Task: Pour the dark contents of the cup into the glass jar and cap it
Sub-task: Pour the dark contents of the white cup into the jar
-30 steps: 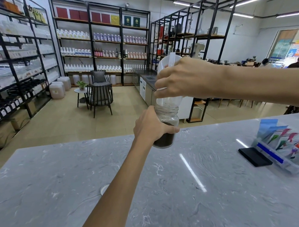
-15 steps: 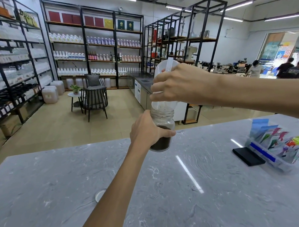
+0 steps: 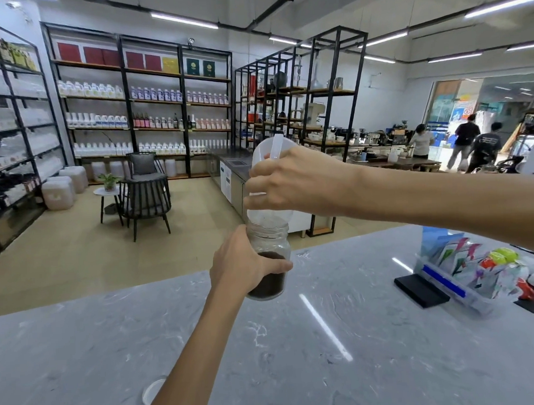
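My left hand (image 3: 241,264) grips a small glass jar (image 3: 270,248), held just above the grey marble counter (image 3: 297,354). Dark granules fill roughly the jar's lower half. My right hand (image 3: 298,179) holds a translucent plastic cup (image 3: 268,153) upside down, its mouth pressed onto the jar's open neck. The cup looks nearly empty. A round white lid (image 3: 153,391) lies flat on the counter near my left forearm, partly hidden by the arm.
A black flat block (image 3: 421,290) and a clear tray of colourful packets (image 3: 477,272) sit at the counter's right. Beyond the counter edge are shelving racks, a chair with a small table, and several people far right.
The jar and cup have stayed joined and hardly moved on the counter. The view has shifted, so more of the right side of the room shows.
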### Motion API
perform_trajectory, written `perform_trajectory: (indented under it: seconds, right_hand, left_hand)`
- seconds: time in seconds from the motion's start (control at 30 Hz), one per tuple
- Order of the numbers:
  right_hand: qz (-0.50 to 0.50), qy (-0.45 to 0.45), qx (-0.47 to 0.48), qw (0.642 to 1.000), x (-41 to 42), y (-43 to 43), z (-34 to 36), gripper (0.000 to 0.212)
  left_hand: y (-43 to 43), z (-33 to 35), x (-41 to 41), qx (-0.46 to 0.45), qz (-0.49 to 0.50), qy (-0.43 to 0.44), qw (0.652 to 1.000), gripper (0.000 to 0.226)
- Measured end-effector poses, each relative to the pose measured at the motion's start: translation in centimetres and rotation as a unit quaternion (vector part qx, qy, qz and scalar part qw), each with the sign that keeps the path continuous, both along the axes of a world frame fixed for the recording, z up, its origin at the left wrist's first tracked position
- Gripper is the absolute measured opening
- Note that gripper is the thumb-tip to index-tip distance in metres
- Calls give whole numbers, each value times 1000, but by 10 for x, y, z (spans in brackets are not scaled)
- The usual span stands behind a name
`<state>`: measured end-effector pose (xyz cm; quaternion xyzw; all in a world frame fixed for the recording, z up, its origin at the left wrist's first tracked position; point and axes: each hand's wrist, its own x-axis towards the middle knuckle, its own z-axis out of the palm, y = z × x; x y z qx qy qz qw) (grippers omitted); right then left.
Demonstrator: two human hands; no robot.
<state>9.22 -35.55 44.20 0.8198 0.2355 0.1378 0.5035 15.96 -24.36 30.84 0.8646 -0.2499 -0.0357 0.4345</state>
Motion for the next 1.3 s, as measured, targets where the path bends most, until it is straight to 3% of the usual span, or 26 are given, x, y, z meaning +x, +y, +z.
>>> perform_trajectory:
  seconds: [0.87, 1.3]
  right_hand:
    - [-3, 12, -10, 1000, 4, 13, -2, 46]
    - [-34, 16, 13, 999, 1, 15, -5, 59]
  left_hand:
    - [9, 2, 5, 2, 8, 3, 1000, 84]
    - [14, -5, 5, -20, 8, 6, 1000, 81]
